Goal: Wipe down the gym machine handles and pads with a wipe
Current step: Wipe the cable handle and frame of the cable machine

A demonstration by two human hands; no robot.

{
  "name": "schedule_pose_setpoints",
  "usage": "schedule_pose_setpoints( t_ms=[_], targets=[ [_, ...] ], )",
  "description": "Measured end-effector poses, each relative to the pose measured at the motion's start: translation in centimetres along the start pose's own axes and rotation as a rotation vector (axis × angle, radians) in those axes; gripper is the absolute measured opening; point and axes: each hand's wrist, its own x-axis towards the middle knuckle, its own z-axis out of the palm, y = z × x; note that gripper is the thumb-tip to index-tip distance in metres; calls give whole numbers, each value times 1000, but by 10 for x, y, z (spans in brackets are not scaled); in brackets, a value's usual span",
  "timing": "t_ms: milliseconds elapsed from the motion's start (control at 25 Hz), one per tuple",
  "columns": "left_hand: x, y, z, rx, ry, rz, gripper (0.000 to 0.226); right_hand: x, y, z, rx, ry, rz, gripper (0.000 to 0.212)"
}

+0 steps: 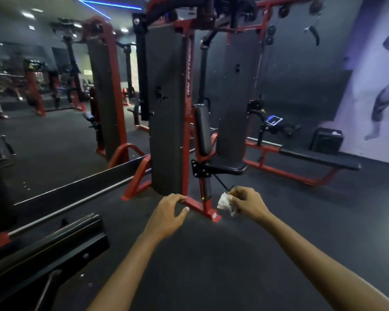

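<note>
A red-framed gym machine [190, 90] with a tall black weight-stack cover stands ahead of me. Its black back pad [203, 129] is upright and its black seat pad [228, 166] juts out to the right. A black handle arm [203, 70] hangs above the back pad. My right hand [245, 203] is stretched forward, shut on a crumpled white wipe [225, 201], held in the air just right of the machine's red base foot. My left hand [169, 213] reaches forward empty, fingers loosely apart, in front of the base of the weight-stack cover.
A large wall mirror [54, 108] fills the left side and reflects the machine. A long black bench [319, 157] on a red frame lies to the right. A black box [327, 141] stands by the mural wall. A black and red bar [47, 245] crosses the lower left.
</note>
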Motion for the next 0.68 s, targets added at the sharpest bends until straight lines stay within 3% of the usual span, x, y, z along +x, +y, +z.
schedule_pose_setpoints(
  t_ms=[160,400,680],
  targets=[
    [43,5,36,0,-18,-13,28,40,36,-22,64,38,37,6],
    [138,-32,65,13,78,-51,27,142,63,-11,167,78,96,8],
    [273,-127,67,61,174,-165,26,313,52,20,218,-82,29,9]
  ],
)
